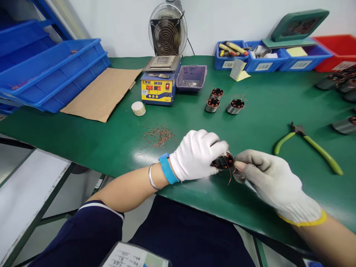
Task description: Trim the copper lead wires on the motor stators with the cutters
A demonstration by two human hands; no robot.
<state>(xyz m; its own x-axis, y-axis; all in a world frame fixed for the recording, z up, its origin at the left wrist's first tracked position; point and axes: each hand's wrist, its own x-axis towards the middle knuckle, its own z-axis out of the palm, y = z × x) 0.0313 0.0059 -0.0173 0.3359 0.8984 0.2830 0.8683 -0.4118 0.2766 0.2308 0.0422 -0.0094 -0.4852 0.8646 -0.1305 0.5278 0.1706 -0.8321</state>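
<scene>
Our white-gloved left hand (196, 155) wraps around a dark, copper-wound metal core (226, 161) above the glossy green tabletop (111, 144), likely to steady it while leaving the thin loose copper wires (229, 177) exposed. Our yellow-cuffed, white-gloved right hand (267, 178) has its fingers closed beside them — whether on a wire, we cannot tell. Left knuckles face up; right fingers point leftward — the green-handled cutters (322, 154) lie within easy reach.

The bare left forearm reaches in from the near left, its white-gloved left hand (198, 155) curled, palm down. The white-gloved right hand (274, 180), wrist edged in yellow, comes from the near right, thumb and forefinger pinched together.
</scene>
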